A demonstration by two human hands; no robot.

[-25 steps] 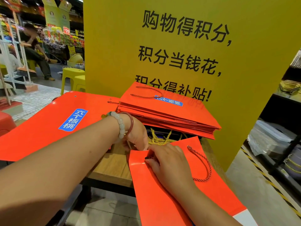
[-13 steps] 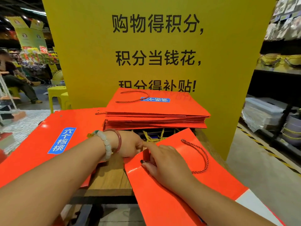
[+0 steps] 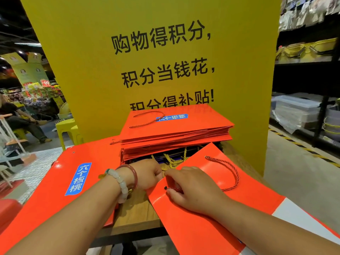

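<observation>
While the left hand (image 3: 149, 174) grips the top edge of the flat red paper bag (image 3: 193, 234), near right on the wooden table (image 3: 136, 214), the right hand (image 3: 193, 190) pinches its dark red rope handle (image 3: 235, 172) at the punched hole (image 3: 165, 188). It's threading, I'd judge, and next comes a knot inside. Fingertips hide the rope's end.

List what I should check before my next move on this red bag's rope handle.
1. Left hand holds the red bag at its top edge: ok.
2. Right hand pinches the rope handle beside the hole: ok.
3. Rope end seated through that hole: cannot tell, the fingers cover it.
4. Handle loop untangled: ok, it lies open on the bag.
5. Bag fully supported: not ok, its near part overhangs the wooden table.
</observation>
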